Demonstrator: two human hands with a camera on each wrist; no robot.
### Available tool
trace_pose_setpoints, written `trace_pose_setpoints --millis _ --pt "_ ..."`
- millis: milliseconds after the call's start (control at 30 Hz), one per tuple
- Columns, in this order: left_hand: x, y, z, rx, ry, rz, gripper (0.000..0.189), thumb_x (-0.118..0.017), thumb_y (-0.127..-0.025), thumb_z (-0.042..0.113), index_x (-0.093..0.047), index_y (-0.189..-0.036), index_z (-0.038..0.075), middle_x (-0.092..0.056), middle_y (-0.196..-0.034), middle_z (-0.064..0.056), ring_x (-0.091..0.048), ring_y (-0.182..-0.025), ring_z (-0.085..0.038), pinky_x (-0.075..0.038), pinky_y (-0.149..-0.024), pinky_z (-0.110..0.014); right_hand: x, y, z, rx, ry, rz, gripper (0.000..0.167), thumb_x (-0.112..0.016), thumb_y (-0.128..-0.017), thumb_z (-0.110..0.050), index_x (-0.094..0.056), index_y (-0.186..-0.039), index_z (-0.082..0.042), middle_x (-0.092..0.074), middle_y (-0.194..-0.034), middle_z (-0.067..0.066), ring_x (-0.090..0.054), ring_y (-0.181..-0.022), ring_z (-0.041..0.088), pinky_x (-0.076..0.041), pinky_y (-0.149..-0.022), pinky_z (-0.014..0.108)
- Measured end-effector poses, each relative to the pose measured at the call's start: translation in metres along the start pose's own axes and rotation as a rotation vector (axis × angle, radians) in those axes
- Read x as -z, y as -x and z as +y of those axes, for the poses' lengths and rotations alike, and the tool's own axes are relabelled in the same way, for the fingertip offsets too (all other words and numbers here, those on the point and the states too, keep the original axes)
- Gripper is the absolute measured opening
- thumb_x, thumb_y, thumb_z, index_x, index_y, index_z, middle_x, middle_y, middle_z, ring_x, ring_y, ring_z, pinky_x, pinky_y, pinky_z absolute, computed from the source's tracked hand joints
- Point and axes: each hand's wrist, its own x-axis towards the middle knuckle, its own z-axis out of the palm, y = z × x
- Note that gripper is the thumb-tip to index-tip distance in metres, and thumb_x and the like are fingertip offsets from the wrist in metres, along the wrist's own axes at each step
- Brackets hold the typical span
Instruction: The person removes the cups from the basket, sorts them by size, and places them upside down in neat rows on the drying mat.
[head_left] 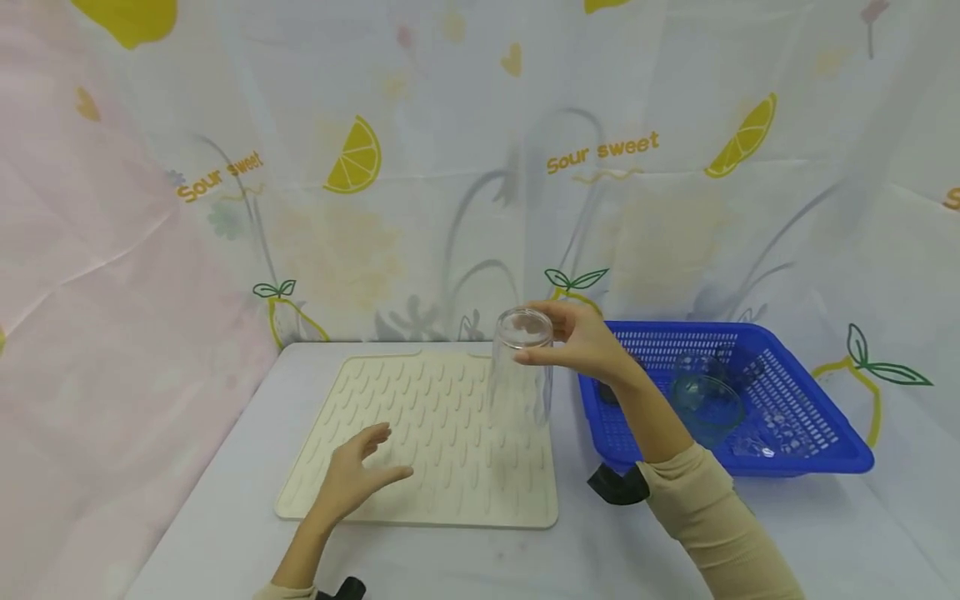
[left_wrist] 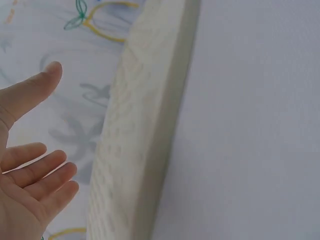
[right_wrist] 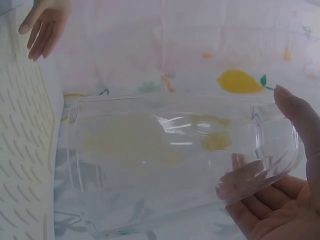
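A tall clear drinking glass (head_left: 519, 387) is held upside down over the right part of a cream ridged drying mat (head_left: 442, 492). My right hand (head_left: 581, 337) grips it near its thick base, which is uppermost. In the right wrist view, the glass (right_wrist: 150, 165) spans the picture, with the thumb on one side of its base and the fingers of the right hand (right_wrist: 280, 210) on the other. My left hand (head_left: 356, 471) hovers over the mat's front left part, thumb and fingers spread and nothing held. The left wrist view shows that hand (left_wrist: 25, 195) beside the mat's edge (left_wrist: 165, 130).
A blue plastic basket (head_left: 832, 454) stands on the table to the right of the mat. Inside it lie a bluish glass bowl (head_left: 708, 412) and other clear and dark items, hard to make out. A patterned cloth (head_left: 450, 250) hangs behind the white table (head_left: 225, 492).
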Motion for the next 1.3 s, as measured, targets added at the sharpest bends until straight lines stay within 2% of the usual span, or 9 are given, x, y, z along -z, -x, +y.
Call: trace_pose_setpoints --millis 133,333,500,600,667,733,900,1100,1300 --pt "0.028 0.025 -0.027 0.070 -0.169 0.079 0.076 -0.085 -0.068 0.025 -0.049 -0.123 -0.014 -0.057 -0.119 -0.033 -0.055 -0.107 -0.049 -0.048 -0.090 -0.058 -0.002 -0.007 0.004 -0.021 -0.012 0.012 0.053 -0.080 -0.072 -0.006 -0.060 -0.121 0.002 -0.065 -0.112 0.016 -0.065 -0.101 0.026 -0.056 -0.083 0.034" --pt "0.063 0.046 -0.050 0.187 -0.331 0.097 0.087 -0.084 -0.069 0.031 -0.042 -0.126 -0.019 -0.046 -0.124 -0.042 -0.043 -0.115 -0.058 -0.039 -0.094 -0.065 -0.004 -0.015 0.009 -0.059 -0.036 0.000 0.051 -0.079 -0.074 -0.008 -0.060 -0.121 0.001 -0.066 -0.110 0.016 -0.065 -0.100 0.025 -0.055 -0.084 0.034" --pt "0.075 0.051 -0.068 0.276 -0.393 0.033 0.101 -0.083 -0.068 0.039 -0.033 -0.129 -0.024 -0.038 -0.127 -0.046 -0.037 -0.118 -0.061 -0.037 -0.096 -0.065 -0.006 -0.018 0.012 -0.080 -0.055 0.002 0.051 -0.077 -0.077 -0.010 -0.059 -0.123 0.000 -0.066 -0.109 0.017 -0.067 -0.095 0.024 -0.057 -0.078 0.034" --pt "0.078 0.052 -0.077 0.360 -0.372 -0.043 0.110 -0.081 -0.070 0.042 -0.022 -0.134 -0.024 -0.027 -0.134 -0.047 -0.026 -0.122 -0.064 -0.028 -0.099 -0.069 -0.008 -0.021 0.013 -0.094 -0.085 0.006 0.052 -0.075 -0.078 -0.009 -0.057 -0.125 0.001 -0.065 -0.112 0.018 -0.067 -0.094 0.024 -0.057 -0.077 0.033" --pt "0.078 0.053 -0.082 0.389 -0.342 -0.077 0.115 -0.080 -0.070 0.043 -0.015 -0.137 -0.024 -0.018 -0.137 -0.048 -0.017 -0.124 -0.065 -0.019 -0.103 -0.070 -0.009 -0.023 0.014 -0.096 -0.110 0.006 0.052 -0.075 -0.079 -0.009 -0.056 -0.127 0.001 -0.064 -0.114 0.019 -0.067 -0.094 0.023 -0.058 -0.077 0.033" --pt "0.076 0.054 -0.085 0.372 -0.316 -0.085 0.118 -0.081 -0.069 0.042 -0.011 -0.137 -0.023 -0.013 -0.139 -0.048 -0.012 -0.126 -0.065 -0.011 -0.105 -0.070 -0.011 -0.025 0.015 -0.083 -0.133 0.008 0.052 -0.075 -0.079 -0.008 -0.056 -0.126 0.002 -0.064 -0.114 0.020 -0.067 -0.094 0.022 -0.057 -0.078 0.032" --pt "0.068 0.060 -0.092 0.242 -0.339 -0.053 0.119 -0.084 -0.064 0.040 -0.015 -0.134 -0.027 -0.013 -0.138 -0.050 -0.009 -0.129 -0.062 0.002 -0.109 -0.066 -0.015 -0.030 0.017 -0.065 -0.172 0.021 0.049 -0.074 -0.079 -0.007 -0.057 -0.124 0.002 -0.065 -0.111 0.021 -0.067 -0.093 0.022 -0.057 -0.079 0.033" --pt "0.060 0.066 -0.096 0.150 -0.422 0.008 0.124 -0.088 -0.052 0.045 -0.025 -0.129 -0.028 -0.021 -0.133 -0.051 -0.019 -0.125 -0.064 -0.008 -0.106 -0.070 -0.027 -0.039 0.024 -0.125 -0.157 0.048 0.052 -0.074 -0.079 -0.011 -0.056 -0.127 -0.003 -0.061 -0.121 0.017 -0.065 -0.101 0.024 -0.054 -0.087 0.036" --pt "0.059 0.064 -0.097 0.146 -0.453 0.035 0.124 -0.088 -0.050 0.047 -0.028 -0.130 -0.026 -0.025 -0.135 -0.049 -0.022 -0.125 -0.062 -0.010 -0.107 -0.068 -0.043 -0.057 0.035 -0.098 -0.130 0.046 0.052 -0.073 -0.080 -0.009 -0.054 -0.128 0.000 -0.059 -0.123 0.018 -0.063 -0.105 0.029 -0.054 -0.089 0.038"
